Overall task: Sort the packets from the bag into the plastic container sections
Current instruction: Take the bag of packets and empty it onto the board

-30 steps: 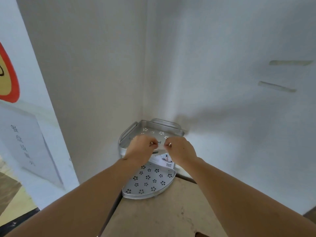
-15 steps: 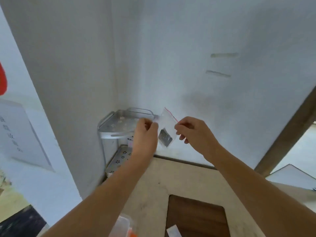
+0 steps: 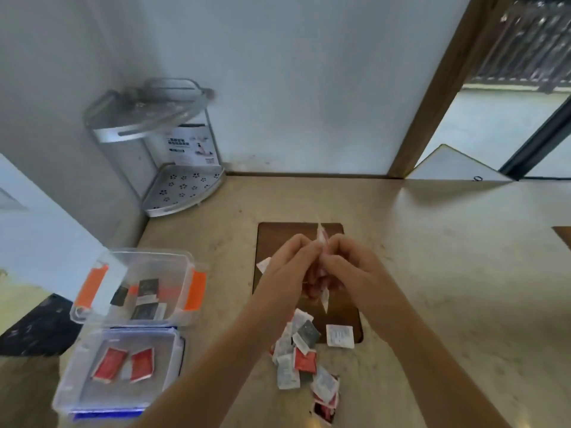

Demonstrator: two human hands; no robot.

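My left hand [image 3: 289, 262] and my right hand [image 3: 346, 261] meet above the dark wooden board [image 3: 278, 236] and together pinch a small clear bag [image 3: 321, 239] with a red strip, held upright. Packets hang or drop from its lower end [image 3: 324, 299]. Below it a pile of white, red and grey packets [image 3: 304, 356] lies on the counter. At the left, a clear container with orange clips [image 3: 185, 273] holds dark packets [image 3: 146, 291]. A clear container with blue clips [image 3: 173, 338] in front of it holds two red packets [image 3: 125, 364].
A metal two-tier corner rack [image 3: 182, 186] stands in the back-left corner against the wall. The beige counter [image 3: 448, 273] stretches to the right. A wooden door frame [image 3: 432, 88] rises at the back right.
The view has swung down from the wall and rack to the counter. My hands have brought the clear bag down over the board, close together, and packets now lie beneath it.
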